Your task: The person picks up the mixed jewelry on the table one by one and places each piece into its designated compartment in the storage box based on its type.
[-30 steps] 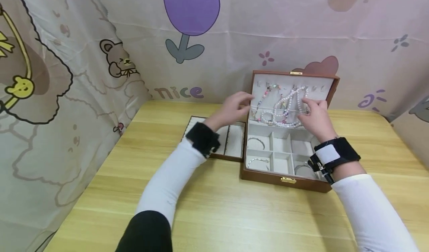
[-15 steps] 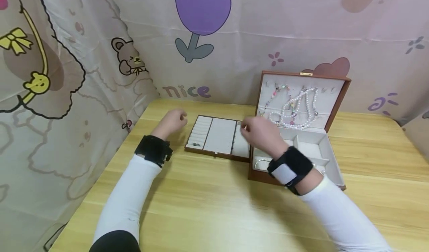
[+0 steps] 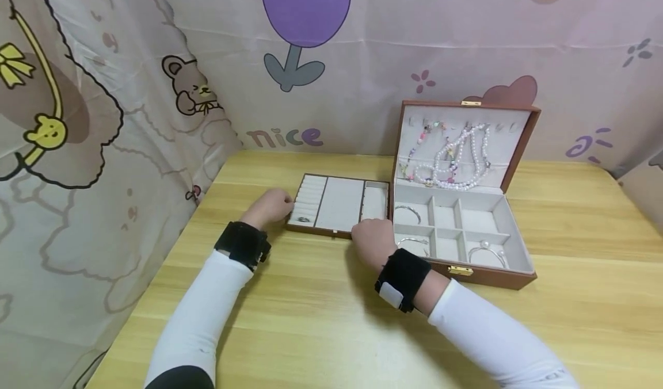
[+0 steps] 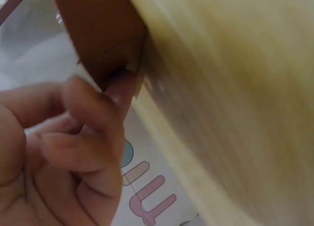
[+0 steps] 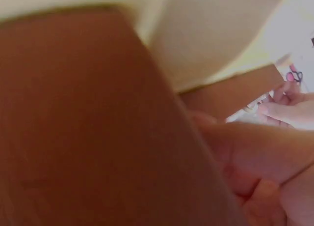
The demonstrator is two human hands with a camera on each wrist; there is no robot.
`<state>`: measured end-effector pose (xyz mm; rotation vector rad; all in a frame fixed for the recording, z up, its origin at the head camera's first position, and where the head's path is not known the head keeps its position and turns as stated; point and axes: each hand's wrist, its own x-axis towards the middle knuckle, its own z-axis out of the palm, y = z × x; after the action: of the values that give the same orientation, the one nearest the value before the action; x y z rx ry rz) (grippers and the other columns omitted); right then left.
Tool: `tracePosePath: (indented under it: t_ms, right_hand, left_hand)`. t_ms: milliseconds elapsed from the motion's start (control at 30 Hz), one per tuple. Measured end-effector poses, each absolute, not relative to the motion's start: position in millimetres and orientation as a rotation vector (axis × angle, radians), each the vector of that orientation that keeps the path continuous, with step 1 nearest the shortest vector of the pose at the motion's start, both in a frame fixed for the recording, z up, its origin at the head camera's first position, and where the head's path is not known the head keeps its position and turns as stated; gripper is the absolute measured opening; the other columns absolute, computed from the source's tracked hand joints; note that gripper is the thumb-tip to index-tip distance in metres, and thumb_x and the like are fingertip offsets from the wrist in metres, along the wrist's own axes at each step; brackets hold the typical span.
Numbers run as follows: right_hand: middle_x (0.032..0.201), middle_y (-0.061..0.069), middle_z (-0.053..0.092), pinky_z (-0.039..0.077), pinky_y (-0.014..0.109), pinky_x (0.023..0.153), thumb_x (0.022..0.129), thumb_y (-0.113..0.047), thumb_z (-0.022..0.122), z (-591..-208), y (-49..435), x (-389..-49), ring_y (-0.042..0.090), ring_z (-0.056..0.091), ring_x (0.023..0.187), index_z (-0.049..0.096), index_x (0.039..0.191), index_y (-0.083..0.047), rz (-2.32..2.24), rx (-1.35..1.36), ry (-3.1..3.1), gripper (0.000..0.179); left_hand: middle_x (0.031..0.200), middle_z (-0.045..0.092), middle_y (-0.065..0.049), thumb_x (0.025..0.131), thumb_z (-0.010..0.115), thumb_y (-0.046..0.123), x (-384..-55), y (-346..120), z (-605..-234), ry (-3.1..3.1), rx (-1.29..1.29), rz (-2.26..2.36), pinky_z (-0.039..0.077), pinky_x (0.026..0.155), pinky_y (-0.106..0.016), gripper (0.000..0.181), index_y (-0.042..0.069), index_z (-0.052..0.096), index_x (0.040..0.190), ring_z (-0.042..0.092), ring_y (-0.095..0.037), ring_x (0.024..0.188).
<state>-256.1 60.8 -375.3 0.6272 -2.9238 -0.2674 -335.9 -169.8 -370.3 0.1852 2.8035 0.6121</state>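
Observation:
A flat jewelry tray [image 3: 342, 202] with a brown rim lies on the table, left of the open jewelry box [image 3: 497, 282]. My left hand [image 3: 269, 208] grips the tray's left edge; in the left wrist view a fingertip [image 4: 123, 86] goes in at the brown tray corner [image 4: 105, 29]. At the front right corner, close beside the box, my right hand [image 3: 373, 240] holds the tray with curled fingers, whose tips are hidden in the head view. In the right wrist view the brown tray side [image 5: 245, 91] shows beyond that hand. A ring [image 3: 303, 219] sits in the tray's ring rolls.
Pearl and bead necklaces [image 3: 458, 159] hang inside the raised lid [image 3: 520, 147]. Bracelets [image 3: 488, 254] lie in some of the box's compartments. A printed cloth [image 3: 373, 78] hangs behind the wooden table [image 3: 311, 320].
Both hands have left the necklaces in the lid. My left hand moved left to the tray's left edge, and the right came down to its front right corner.

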Motion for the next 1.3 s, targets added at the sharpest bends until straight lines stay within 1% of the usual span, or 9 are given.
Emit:
tracePosePath:
  t_ms: [233,400,533,633,833,1000,1167,1300]
  right_hand:
    - [0.062,0.003,0.061,0.049,0.033,0.046,0.084,-0.002,0.057,-384,58,-256,0.014,0.058,0.054,0.054,0.056,-0.009,-0.157,0.558,-2.943,0.029]
    - [0.068,0.006,0.061,0.051,0.035,0.046,0.085,0.001,0.055,-384,58,-254,0.017,0.061,0.058,0.057,0.063,-0.006,-0.064,0.571,-2.943,0.023]
    - [0.071,0.009,0.061,0.052,0.035,0.048,0.086,0.001,0.054,-384,58,-254,0.019,0.061,0.059,0.062,0.071,-0.004,-0.018,0.616,-2.892,0.018]
    - [0.072,0.010,0.061,0.052,0.035,0.048,0.087,0.001,0.054,-383,59,-253,0.019,0.061,0.059,0.063,0.074,-0.002,0.001,0.643,-2.865,0.016]
    - [0.070,0.009,0.059,0.050,0.033,0.044,0.085,0.003,0.054,-383,61,-244,0.018,0.058,0.054,0.062,0.073,-0.003,-0.017,0.691,-2.782,0.015]
    - [0.067,0.006,0.056,0.049,0.029,0.045,0.082,0.006,0.058,-377,62,-233,0.016,0.056,0.054,0.061,0.073,-0.004,-0.018,0.739,-2.716,0.014]
    - [0.065,0.005,0.054,0.046,0.026,0.046,0.078,0.009,0.060,-370,65,-221,0.015,0.054,0.054,0.060,0.071,-0.004,0.039,0.802,-2.648,0.015]
    - [0.064,0.003,0.053,0.044,0.024,0.048,0.076,0.010,0.061,-366,68,-211,0.013,0.051,0.053,0.059,0.071,-0.005,0.066,0.843,-2.607,0.016]
  left_hand:
    - [0.063,0.053,-0.003,0.092,0.044,0.013,-337,-170,-379,2.785,0.163,0.605,0.040,0.054,-0.025,0.023,0.006,0.057,0.074,0.049,-0.015,0.054]
    - [0.059,0.053,-0.003,0.090,0.046,0.010,-332,-175,-378,2.789,0.181,0.645,0.041,0.053,-0.025,0.021,0.005,0.056,0.072,0.049,-0.015,0.050]
    - [0.060,0.053,-0.003,0.090,0.047,0.011,-325,-183,-373,2.790,0.167,0.683,0.043,0.052,-0.025,0.019,0.005,0.055,0.074,0.050,-0.014,0.050]
    - [0.059,0.053,-0.002,0.090,0.046,0.011,-320,-188,-369,2.792,0.171,0.697,0.044,0.052,-0.026,0.019,0.005,0.054,0.075,0.049,-0.014,0.048]
    - [0.058,0.056,-0.004,0.088,0.047,0.009,-308,-192,-360,2.860,0.201,0.678,0.043,0.054,-0.027,0.017,0.005,0.054,0.073,0.052,-0.016,0.048]
    - [0.058,0.057,-0.005,0.085,0.048,0.008,-293,-200,-351,2.896,0.203,0.665,0.041,0.054,-0.027,0.018,0.006,0.053,0.068,0.055,-0.017,0.048]
    - [0.056,0.055,-0.004,0.082,0.047,0.006,-275,-206,-340,2.915,0.237,0.680,0.041,0.054,-0.027,0.022,0.008,0.046,0.060,0.056,-0.019,0.048]
    - [0.054,0.049,-0.002,0.081,0.047,0.005,-261,-209,-333,2.919,0.254,0.692,0.041,0.053,-0.027,0.026,0.011,0.039,0.057,0.059,-0.022,0.050]
